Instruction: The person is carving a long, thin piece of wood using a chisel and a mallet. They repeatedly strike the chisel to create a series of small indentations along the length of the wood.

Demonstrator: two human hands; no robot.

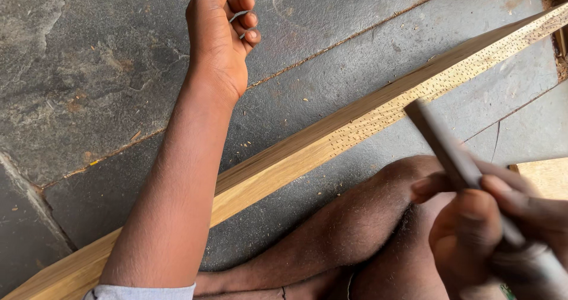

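Stone floor [89,69], wooden plank [331,140], right hand [491,229] gripping tool [455,158]

Soft even daylight, faint shadows, near right hand [491,229] blurred, floor sharp

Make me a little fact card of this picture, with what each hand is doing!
Place: grey stone floor with wood chips on it
Left hand: fingers curled, holding something small and pale, too small to tell what
Right hand: gripping a dark flat tool, blurred
Wood: long pale plank lying slantwise across the floor, under the left forearm
Plank marks: rows of tiny dots along its top face
Also seen: bare knee beside the plank
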